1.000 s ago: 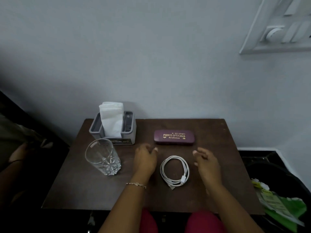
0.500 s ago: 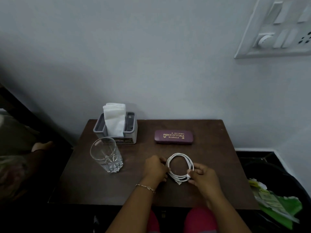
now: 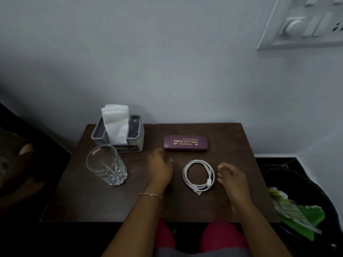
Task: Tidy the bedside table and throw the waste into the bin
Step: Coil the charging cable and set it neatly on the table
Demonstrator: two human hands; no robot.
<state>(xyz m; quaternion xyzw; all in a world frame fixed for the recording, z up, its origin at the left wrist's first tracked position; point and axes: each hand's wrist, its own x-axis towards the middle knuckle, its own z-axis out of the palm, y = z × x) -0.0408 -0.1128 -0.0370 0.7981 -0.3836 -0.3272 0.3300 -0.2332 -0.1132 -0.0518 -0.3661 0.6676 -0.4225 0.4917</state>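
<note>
The coiled cable, gripped by both hands half a second ago, has been let go and lies flat on the counter between the empty, loosely open left hand and right hand, so this tidying step is judged done.

"PRINCE OPTICALS ROURKELA" on spectacle case

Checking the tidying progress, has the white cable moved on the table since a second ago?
No. The white cable lies coiled just in front of the spectacle case, as before.
</note>
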